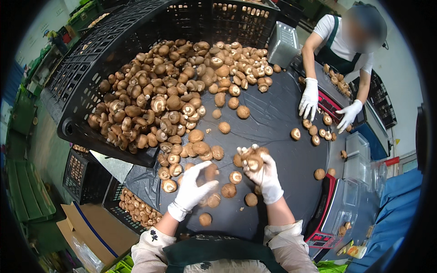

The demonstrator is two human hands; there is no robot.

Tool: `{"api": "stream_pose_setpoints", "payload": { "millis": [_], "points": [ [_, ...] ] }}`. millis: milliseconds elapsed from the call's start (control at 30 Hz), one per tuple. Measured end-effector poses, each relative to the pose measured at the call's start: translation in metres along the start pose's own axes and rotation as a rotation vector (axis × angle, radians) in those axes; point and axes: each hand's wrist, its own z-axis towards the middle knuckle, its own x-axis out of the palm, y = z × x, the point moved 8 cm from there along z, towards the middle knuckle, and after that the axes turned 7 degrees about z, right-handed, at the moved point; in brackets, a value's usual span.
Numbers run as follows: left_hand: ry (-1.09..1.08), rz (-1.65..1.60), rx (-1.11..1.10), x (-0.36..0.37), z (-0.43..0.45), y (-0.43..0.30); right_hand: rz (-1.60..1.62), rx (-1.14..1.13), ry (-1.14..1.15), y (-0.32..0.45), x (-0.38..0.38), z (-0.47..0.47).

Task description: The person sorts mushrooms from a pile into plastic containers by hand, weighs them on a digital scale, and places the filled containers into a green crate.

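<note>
Both my hands wear white gloves. My right hand (264, 175) is closed round a cluster of shiitake mushrooms (253, 160), with stems pointing up and outward. My left hand (194, 187) is over the black table covering, thumb and fingers apart; a blurred brown mushroom (211, 171) is by its fingertips, and whether they touch it I cannot tell. Loose mushrooms lie between and around my hands, among them one (228, 190) cap up and one (235, 177) showing its underside. Beyond them a large heap of mushrooms (150, 92) spills out of a tipped black plastic crate (78, 99).
A co-worker in white gloves (309, 97) stands at the far right by a red-edged scale (327, 102). A second red scale (324, 211) and clear plastic trays (356, 146) are at the right. Clear containers (283, 42) stand behind the heap; a cardboard box (95, 232) is at lower left.
</note>
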Motion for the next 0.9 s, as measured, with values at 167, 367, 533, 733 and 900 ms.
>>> {"api": "stream_pose_setpoints", "payload": {
  "millis": [167,367,533,733,900],
  "points": [
    [0.043,-0.161,0.119,0.041,0.002,-0.034,0.329,0.201,-0.041,-0.054,-0.015,-0.055],
    [0.196,0.331,0.393,0.075,0.001,-0.076,0.416,0.031,-0.053,-0.066,-0.028,-0.067],
    [0.102,0.238,0.331,0.047,0.000,-0.079,0.532,-0.096,-0.059,-0.006,-0.009,-0.056],
    [-0.062,0.239,0.173,-0.009,-0.024,-0.036,0.381,-0.586,-0.076,0.176,-0.011,-0.056],
    [-0.129,0.350,0.091,-0.039,-0.057,-0.011,-0.072,-0.781,-0.334,0.199,-0.006,-0.079]
  ]
}}
